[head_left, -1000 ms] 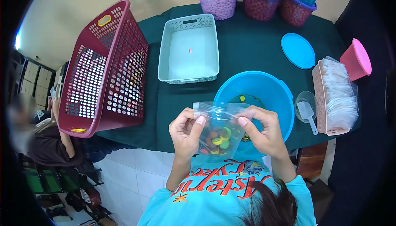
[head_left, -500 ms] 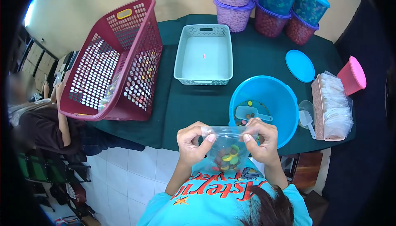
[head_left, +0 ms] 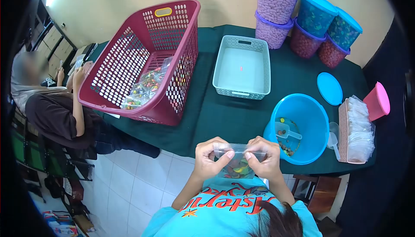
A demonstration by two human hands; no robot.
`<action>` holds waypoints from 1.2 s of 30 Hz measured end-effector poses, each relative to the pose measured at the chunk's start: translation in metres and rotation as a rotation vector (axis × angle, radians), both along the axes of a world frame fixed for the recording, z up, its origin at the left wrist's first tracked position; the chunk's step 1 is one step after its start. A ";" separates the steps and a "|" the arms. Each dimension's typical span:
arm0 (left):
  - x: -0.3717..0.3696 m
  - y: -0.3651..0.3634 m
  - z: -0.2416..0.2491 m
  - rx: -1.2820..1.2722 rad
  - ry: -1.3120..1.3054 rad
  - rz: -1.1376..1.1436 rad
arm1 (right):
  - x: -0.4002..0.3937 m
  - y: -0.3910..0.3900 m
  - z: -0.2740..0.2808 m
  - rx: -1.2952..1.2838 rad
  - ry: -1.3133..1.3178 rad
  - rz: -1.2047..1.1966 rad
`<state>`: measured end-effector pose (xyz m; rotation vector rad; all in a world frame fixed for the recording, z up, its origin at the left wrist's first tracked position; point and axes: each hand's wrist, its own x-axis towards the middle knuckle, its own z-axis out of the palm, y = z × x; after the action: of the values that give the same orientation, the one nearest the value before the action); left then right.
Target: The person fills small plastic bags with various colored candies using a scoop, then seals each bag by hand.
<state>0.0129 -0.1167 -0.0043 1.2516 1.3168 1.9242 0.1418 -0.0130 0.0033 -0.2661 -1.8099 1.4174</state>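
A clear zip bag point(head_left: 237, 168) of colourful candies hangs upright in front of my chest, its top edge pinched from both sides. My left hand point(head_left: 210, 159) grips the left part of the rim, thumb in front and fingers curled behind. On the other side, my right hand point(head_left: 265, 158) pinches the rim the same way, the two thumbs close together. Just beyond my right hand stands a blue tub point(head_left: 317, 126), with a clear scoop point(head_left: 288, 132) and some loose candies at its bottom.
A maroon laundry basket point(head_left: 190, 59) holds filled bags point(head_left: 145, 85). Behind are a pale tray point(head_left: 242, 70) and stacked candy tubs point(head_left: 276, 3). At right are a blue lid point(head_left: 329, 88), a pink container point(head_left: 377, 101) and a box of empty bags point(head_left: 359, 133). Another person point(head_left: 56, 116) stands at left.
My thumbs have come closer together along the bag's rim. The camera view has turned left, so the table's things appear further right and the bags in the basket show more.
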 end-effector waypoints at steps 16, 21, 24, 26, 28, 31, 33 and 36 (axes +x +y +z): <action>0.007 -0.017 -0.004 -0.135 0.057 -0.296 | 0.021 -0.035 -0.009 -0.114 -0.057 0.022; 0.031 -0.023 -0.003 -0.181 0.056 -0.247 | 0.042 -0.039 -0.008 -0.198 -0.135 0.040; 0.051 -0.027 -0.001 -0.196 0.086 -0.207 | 0.058 -0.041 -0.008 -0.100 -0.184 0.014; 0.062 -0.032 -0.003 -0.236 0.120 -0.193 | 0.069 -0.045 -0.010 -0.105 -0.211 -0.002; 0.073 -0.036 -0.009 -0.252 0.139 -0.186 | 0.082 -0.051 -0.019 -0.100 -0.273 -0.056; 0.090 -0.044 -0.015 -0.265 0.091 -0.193 | 0.104 -0.051 -0.020 -0.147 -0.348 0.042; 0.092 -0.053 -0.013 -0.290 0.199 -0.136 | 0.112 -0.054 -0.018 -0.137 -0.387 0.047; 0.096 -0.064 -0.018 -0.291 0.252 -0.087 | 0.122 -0.060 -0.018 -0.222 -0.408 0.083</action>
<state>0.1087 -0.1811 -0.0226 1.4051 1.5732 1.4871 0.2633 -0.0727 -0.0149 -0.6401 -2.0012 1.7202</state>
